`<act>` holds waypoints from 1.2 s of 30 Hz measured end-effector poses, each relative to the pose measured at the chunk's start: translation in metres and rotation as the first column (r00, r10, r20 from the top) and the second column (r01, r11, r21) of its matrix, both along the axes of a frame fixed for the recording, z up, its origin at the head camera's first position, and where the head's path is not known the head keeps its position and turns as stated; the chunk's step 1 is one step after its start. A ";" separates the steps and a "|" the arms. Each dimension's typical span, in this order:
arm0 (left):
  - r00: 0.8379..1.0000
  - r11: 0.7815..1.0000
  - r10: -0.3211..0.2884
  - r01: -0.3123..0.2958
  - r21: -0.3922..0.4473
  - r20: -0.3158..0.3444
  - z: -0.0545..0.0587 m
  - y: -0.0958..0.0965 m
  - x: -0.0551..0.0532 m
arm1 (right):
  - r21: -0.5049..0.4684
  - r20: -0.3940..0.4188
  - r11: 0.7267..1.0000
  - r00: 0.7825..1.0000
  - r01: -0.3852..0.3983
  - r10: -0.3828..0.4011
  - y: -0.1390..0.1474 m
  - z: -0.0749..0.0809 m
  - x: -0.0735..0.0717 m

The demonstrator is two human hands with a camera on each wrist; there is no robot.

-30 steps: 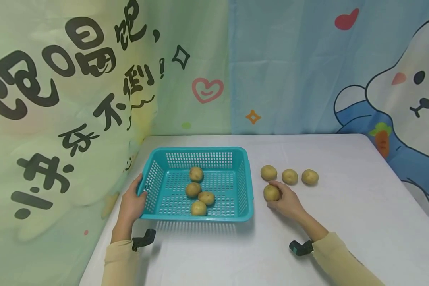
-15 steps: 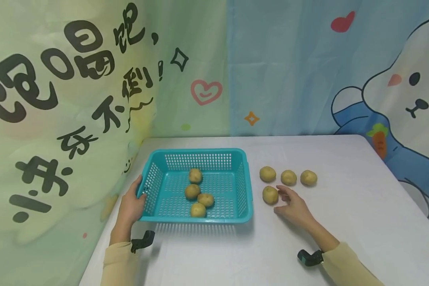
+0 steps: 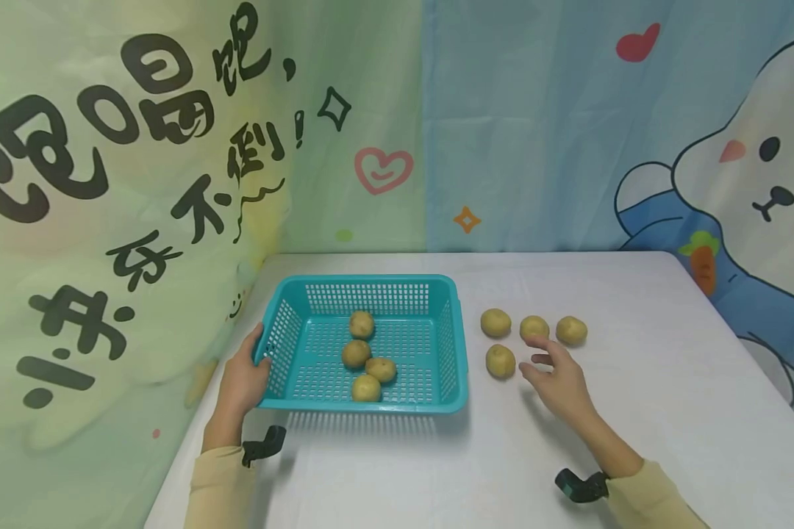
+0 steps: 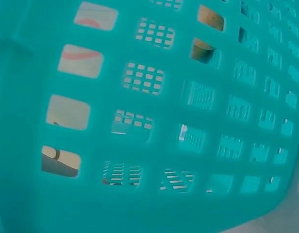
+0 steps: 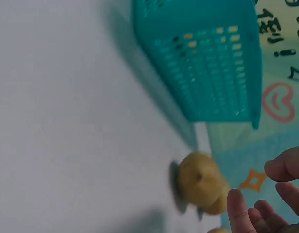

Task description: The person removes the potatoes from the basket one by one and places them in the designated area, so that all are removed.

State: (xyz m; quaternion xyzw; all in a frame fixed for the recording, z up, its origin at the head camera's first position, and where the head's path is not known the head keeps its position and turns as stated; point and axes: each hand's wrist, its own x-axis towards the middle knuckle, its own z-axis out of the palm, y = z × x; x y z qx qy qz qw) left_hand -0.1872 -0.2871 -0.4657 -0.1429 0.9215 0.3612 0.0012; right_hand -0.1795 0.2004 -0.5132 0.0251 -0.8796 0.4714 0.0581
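My left hand grips the left rim of a turquoise plastic basket, thumb over the edge. Several potatoes lie inside it, near the middle. To the right of the basket, a single potato sits in front of a row of three more. My right hand is just right of that front potato, apart from it, with fingers spread and nothing held. Its fingertips partly overlap the row's middle potato in the head view. The left wrist view shows only the basket's perforated side wall; the left hand is hidden there.
A white-covered table carries everything. Behind it hangs a printed curtain, with another along the left side. The row's outer potatoes are the left potato and the right potato.
My right hand has let go of the front potato and drawn away to the right, its fingers opening. That potato stays in place. The left hand and basket have not moved.
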 end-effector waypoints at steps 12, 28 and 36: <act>1.000 1.000 -0.004 0.004 0.001 -0.004 0.003 0.001 -0.002 | -0.147 -0.099 0.982 0.989 -0.122 0.108 -0.060 0.044 -0.004; 1.000 0.998 -0.020 0.019 -0.066 0.000 0.006 0.001 -0.004 | -0.186 -0.027 0.918 0.936 -0.350 0.352 -0.105 0.077 -0.038; 1.000 0.998 -0.028 0.029 -0.057 0.012 -0.001 -0.001 -0.001 | -0.197 0.083 0.888 0.895 -0.416 0.438 -0.125 0.083 -0.069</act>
